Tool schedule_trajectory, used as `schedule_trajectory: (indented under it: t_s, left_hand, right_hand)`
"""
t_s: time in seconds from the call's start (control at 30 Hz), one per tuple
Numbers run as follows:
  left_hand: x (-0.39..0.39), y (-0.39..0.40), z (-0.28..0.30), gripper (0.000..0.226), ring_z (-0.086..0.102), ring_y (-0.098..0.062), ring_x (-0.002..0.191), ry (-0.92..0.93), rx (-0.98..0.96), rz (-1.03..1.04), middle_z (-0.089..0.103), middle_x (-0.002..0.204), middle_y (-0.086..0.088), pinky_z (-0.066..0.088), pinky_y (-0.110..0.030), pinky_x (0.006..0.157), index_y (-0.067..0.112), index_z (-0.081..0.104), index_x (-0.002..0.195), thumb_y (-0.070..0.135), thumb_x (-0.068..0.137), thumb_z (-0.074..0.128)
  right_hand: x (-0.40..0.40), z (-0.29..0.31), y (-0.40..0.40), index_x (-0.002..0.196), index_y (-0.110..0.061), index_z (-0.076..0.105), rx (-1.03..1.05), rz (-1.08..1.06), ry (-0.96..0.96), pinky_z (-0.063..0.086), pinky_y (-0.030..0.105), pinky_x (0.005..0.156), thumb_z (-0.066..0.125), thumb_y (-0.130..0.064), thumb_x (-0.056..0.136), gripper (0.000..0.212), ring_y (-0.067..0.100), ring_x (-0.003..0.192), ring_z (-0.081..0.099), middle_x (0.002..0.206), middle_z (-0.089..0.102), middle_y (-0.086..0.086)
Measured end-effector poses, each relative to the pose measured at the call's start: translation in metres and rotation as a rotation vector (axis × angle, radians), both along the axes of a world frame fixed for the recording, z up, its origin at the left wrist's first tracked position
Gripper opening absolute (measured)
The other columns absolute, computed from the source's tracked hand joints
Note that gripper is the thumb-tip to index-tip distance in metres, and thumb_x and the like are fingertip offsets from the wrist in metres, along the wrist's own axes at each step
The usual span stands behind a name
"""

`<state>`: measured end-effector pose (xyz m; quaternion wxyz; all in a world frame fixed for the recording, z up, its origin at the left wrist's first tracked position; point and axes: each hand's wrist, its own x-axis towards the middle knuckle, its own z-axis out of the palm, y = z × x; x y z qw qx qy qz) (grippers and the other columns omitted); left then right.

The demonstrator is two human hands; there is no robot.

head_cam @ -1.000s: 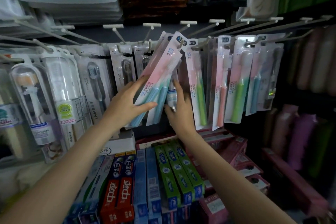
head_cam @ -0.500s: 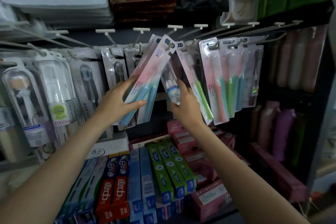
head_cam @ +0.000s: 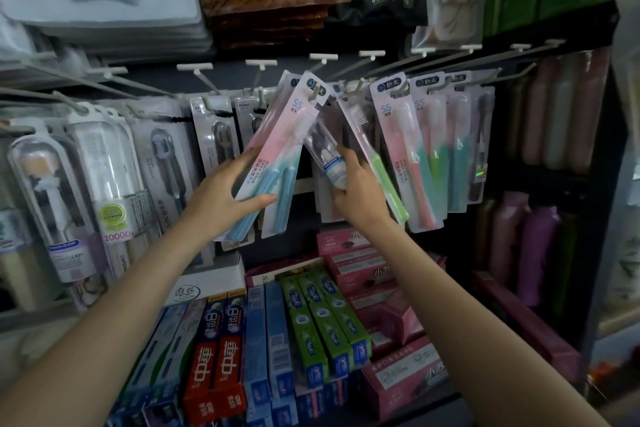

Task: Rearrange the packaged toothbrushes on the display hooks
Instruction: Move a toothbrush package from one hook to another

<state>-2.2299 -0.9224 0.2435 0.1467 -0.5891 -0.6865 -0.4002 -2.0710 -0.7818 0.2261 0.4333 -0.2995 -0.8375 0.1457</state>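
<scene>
The left hand [head_cam: 221, 198] grips two pink-and-blue toothbrush packs [head_cam: 273, 163], tilted leftward off the display hooks [head_cam: 320, 61]. Right of these packs, the right hand [head_cam: 360, 194] holds a clear-cased toothbrush [head_cam: 327, 156]. Toothpaste boxes [head_cam: 322, 319] lie below.

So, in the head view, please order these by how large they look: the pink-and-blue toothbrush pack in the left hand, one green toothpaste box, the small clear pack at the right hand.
1. Pink-and-blue toothbrush pack, tilted, longest.
2. Green toothpaste box; nearer the camera, so its rank is unsure.
3. Small clear pack with white-and-blue label, clearly smallest.
</scene>
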Motion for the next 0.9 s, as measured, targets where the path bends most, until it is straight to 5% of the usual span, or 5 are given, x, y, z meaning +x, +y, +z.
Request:
schedule_trajectory:
  t_s: [0.3, 0.53, 0.77, 0.9]
  left_hand:
    - [0.001, 0.001, -0.001, 0.087, 0.045, -0.015, 0.119, -0.004, -0.014, -0.001, 0.046, 0.135, 0.002, 0.038, -0.032, 0.094, 0.038, 0.028, 0.14, 0.061, 0.063, 0.062]
    - [0.003, 0.002, -0.001, 0.08, 0.045, -0.016, 0.121, -0.009, 0.002, -0.009, 0.046, 0.138, 0.001, 0.038, -0.033, 0.096, 0.034, 0.029, 0.141, 0.039, 0.075, 0.074]
    - [0.007, 0.0, -0.002, 0.078, 0.045, -0.019, 0.123, 0.008, 0.008, 0.011, 0.046, 0.137, -0.001, 0.037, -0.033, 0.094, 0.037, 0.028, 0.139, 0.04, 0.076, 0.073]
    - [0.007, -0.002, 0.001, 0.078, 0.047, -0.019, 0.121, -0.007, -0.008, 0.021, 0.048, 0.135, -0.001, 0.04, -0.037, 0.097, 0.045, 0.023, 0.135, 0.047, 0.072, 0.069]
  right_hand:
    - [0.007, 0.002, 0.002, 0.145, -0.023, 0.018, 0.149, -0.228, -0.114, 0.035, 0.032, 0.051, 0.05, 0.007, 0.084, 0.076, 0.033, 0.081, 0.058, 0.131, 0.043, 0.016]
    - [0.008, 0.011, -0.001, 0.143, -0.02, 0.02, 0.17, -0.234, -0.159, 0.038, 0.033, 0.055, 0.049, 0.006, 0.085, 0.07, 0.035, 0.085, 0.059, 0.127, 0.046, 0.017]
    - [-0.016, -0.01, -0.011, 0.146, -0.019, 0.017, -0.187, 0.125, 0.118, 0.052, 0.043, 0.075, 0.055, 0.001, 0.086, 0.074, 0.035, 0.093, 0.059, 0.116, 0.056, 0.017]
    - [-0.032, -0.022, -0.021, 0.147, -0.017, 0.016, -0.361, 0.259, 0.28, 0.042, 0.02, 0.078, 0.054, 0.001, 0.089, 0.072, 0.027, 0.111, 0.054, 0.128, 0.053, 0.013]
